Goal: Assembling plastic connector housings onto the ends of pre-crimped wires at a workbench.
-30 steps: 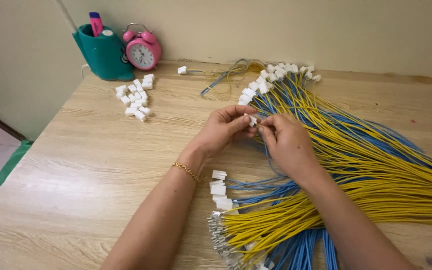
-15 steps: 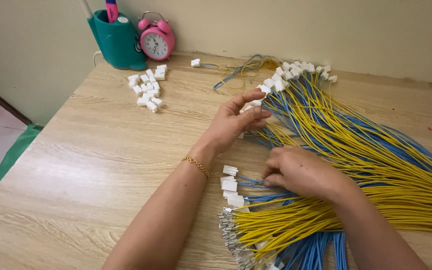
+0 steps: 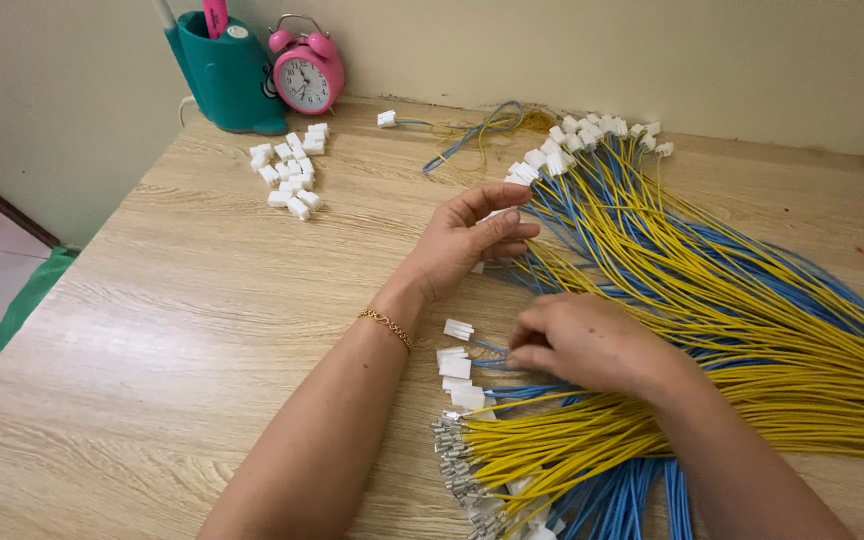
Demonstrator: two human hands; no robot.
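Left hand pinches a white connector; right hand curls closed over blue wires beside loose connectors.

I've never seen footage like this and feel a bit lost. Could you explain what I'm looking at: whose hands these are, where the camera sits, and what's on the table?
No machine here: a person's two bare hands, filmed by a camera worn on the head, looking down. The left hand, with a gold bracelet, rests on a big fan of yellow and blue wires. The right hand touches wire ends near small white connectors. On the wooden table also lie a pile of loose white connectors, a pink alarm clock and a teal holder.
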